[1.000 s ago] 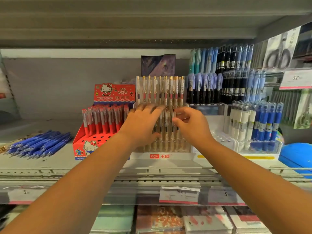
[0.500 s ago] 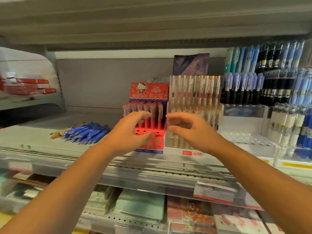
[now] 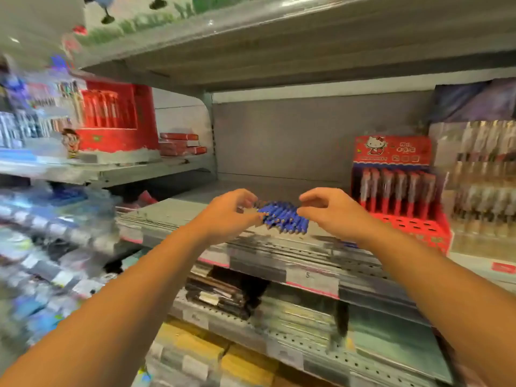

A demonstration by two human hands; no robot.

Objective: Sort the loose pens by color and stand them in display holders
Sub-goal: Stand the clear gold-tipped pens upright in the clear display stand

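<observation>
A loose pile of blue pens (image 3: 283, 220) lies flat on the grey shelf (image 3: 178, 210). My left hand (image 3: 230, 215) hovers at the pile's left end and my right hand (image 3: 332, 213) at its right end, both with curled fingers apart and nothing held. To the right stands a red Hello Kitty display holder (image 3: 402, 202) with a row of red pens upright at its back and bare holes in front. A clear holder (image 3: 480, 185) with gold-trimmed pens stands beyond it at the right edge, blurred.
A shelf board (image 3: 279, 51) hangs overhead. To the left, a neighbouring bay holds a red box (image 3: 117, 121) and blurred stationery. Price tags (image 3: 307, 277) line the shelf's front rail, and lower shelves hold flat packs.
My view has swung left. Both hands left the clear holder of gold-trimmed pens and moved left past the red holder to either end of the blue pen pile.
</observation>
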